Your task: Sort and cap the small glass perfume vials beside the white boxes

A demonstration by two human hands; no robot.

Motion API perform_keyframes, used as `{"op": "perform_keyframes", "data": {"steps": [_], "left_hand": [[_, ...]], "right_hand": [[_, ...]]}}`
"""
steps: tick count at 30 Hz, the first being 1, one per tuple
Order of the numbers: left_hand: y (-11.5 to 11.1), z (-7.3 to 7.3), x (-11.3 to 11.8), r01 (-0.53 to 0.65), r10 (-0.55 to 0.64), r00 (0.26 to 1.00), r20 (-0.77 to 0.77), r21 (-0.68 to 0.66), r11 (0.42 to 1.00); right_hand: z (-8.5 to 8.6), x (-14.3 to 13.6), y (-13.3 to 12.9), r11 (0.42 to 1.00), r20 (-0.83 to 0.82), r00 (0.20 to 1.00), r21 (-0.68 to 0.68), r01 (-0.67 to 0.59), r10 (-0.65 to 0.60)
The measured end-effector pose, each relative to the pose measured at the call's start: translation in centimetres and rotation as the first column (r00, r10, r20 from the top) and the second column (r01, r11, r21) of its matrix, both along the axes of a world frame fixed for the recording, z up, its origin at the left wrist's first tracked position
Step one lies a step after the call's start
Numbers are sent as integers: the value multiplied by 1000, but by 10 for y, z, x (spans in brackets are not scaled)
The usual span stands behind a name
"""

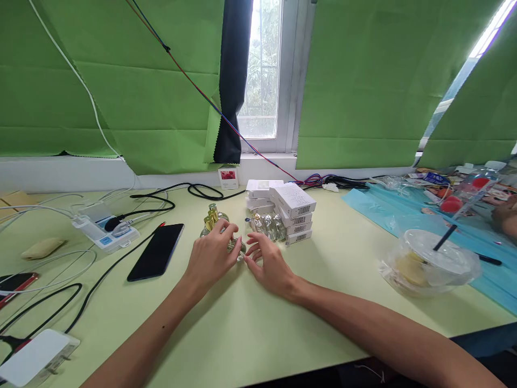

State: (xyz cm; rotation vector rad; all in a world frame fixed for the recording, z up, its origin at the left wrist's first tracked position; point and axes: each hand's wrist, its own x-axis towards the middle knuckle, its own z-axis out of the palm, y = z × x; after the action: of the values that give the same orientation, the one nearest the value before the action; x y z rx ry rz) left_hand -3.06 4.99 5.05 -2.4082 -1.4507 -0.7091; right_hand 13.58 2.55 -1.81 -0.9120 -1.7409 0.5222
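Note:
My left hand [213,250] is curled over a small clear glass bottle [242,249], which is partly hidden by the fingers. My right hand [267,263] is close beside that bottle, its fingers bent and apart with nothing visibly gripped. Just behind my left hand stand several glass bottles with gold tops [211,216], their lower parts covered by the hand. Beyond my right hand, several more clear glass bottles [268,226] sit in a row against a stack of white boxes [297,207] with barcodes.
A black phone [156,252] lies left of my hands. Farther left are a white power strip [105,233], loose cables and a white adapter [38,357]. On the right sit a lidded plastic cup [428,249] with a straw, a blue sheet [374,205] and part of another person's hand [505,216].

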Motion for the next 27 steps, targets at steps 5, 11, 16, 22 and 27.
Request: {"op": "perform_keyframes", "data": {"steps": [5,11,16,22,27], "left_hand": [[-2,3,1,-79,79,997,-14,-30,996],[-3,4,0,-162,161,986,-33,-47,986],[-2,6,0,-190,189,981,-36,-44,981],[1,5,0,-207,206,978,-35,-42,977],[0,5,-2,-209,208,978,-15,-42,977]], "right_hand": [[2,0,0,1000,20,1000,18,21,-22],[3,0,-1,999,23,999,17,27,-28],[2,0,0,999,31,999,18,36,-36],[1,0,0,999,38,998,19,41,-42],[3,0,-1,999,56,997,25,45,-47]]}}
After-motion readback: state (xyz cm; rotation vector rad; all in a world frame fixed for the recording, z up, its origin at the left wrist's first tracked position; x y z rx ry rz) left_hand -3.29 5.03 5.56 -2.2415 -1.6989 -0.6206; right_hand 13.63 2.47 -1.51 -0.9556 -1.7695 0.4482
